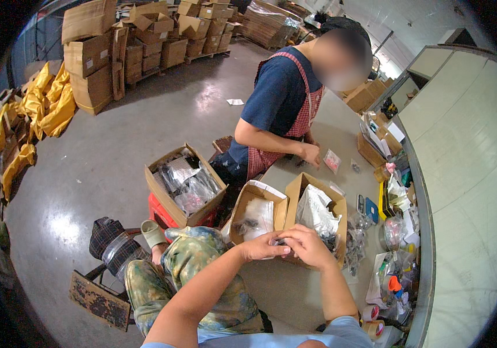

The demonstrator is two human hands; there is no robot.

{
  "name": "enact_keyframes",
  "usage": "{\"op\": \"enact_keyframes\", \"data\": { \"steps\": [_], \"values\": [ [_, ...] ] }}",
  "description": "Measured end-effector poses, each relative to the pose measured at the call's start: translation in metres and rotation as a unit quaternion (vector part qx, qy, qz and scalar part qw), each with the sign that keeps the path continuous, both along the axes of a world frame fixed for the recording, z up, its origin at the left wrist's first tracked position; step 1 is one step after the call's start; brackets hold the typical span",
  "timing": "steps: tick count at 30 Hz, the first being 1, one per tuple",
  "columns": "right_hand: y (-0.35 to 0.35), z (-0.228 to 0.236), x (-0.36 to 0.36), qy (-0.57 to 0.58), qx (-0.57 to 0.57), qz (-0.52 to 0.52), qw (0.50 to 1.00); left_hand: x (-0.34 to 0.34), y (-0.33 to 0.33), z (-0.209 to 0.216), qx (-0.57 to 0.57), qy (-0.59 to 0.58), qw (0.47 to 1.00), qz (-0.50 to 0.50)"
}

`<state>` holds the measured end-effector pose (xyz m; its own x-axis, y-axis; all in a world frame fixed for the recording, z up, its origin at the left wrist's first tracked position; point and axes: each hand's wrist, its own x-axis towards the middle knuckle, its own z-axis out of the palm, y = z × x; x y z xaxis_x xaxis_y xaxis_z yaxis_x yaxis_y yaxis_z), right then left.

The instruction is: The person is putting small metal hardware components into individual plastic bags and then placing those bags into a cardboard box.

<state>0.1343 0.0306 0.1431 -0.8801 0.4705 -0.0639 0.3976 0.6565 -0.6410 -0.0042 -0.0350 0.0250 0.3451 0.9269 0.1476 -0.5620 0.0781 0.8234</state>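
Note:
My left hand (pixel 261 247) and my right hand (pixel 307 246) meet over the near edge of two open cartons. Between their fingers is a small clear plastic bag (pixel 279 242) with something dark in it; the fingers cover most of it. Below and beyond my left hand stands a shallow carton (pixel 238 219) holding white sheets and a few dark bits. Behind my right hand, a deeper carton (pixel 295 194) contains a crumpled white bag (pixel 318 210) and small dark pieces. Several clear bags of dark parts (pixel 354 246) lie to the right of it.
Across the table (pixel 283 290) a person in a checked apron (pixel 263 159) handles small items near a bag of red pieces (pixel 332 161). A box of plastic bags (pixel 184 180) rests on a red stool (pixel 161 210) at left. Tape rolls (pixel 371 313) and clutter line the right edge.

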Motion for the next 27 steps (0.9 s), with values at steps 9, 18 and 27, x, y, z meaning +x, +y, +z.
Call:
{"op": "enact_keyframes", "data": {
  "steps": [9, 18, 27],
  "values": [
    [0.002, -0.006, -0.003, -0.103, -0.258, 0.002, 0.961, -0.002, 0.006, -0.009, 0.025, -0.080, 0.996, -0.038],
    [0.005, -0.042, -0.018, 0.301, -0.247, -0.107, 0.915, -0.001, 0.009, -0.017, -0.002, -0.020, 0.996, -0.084],
    [0.001, -0.035, 0.003, 0.165, -0.143, -0.086, 0.972, -0.005, 0.002, -0.013, -0.051, -0.161, 0.983, -0.069]
  ]
}}
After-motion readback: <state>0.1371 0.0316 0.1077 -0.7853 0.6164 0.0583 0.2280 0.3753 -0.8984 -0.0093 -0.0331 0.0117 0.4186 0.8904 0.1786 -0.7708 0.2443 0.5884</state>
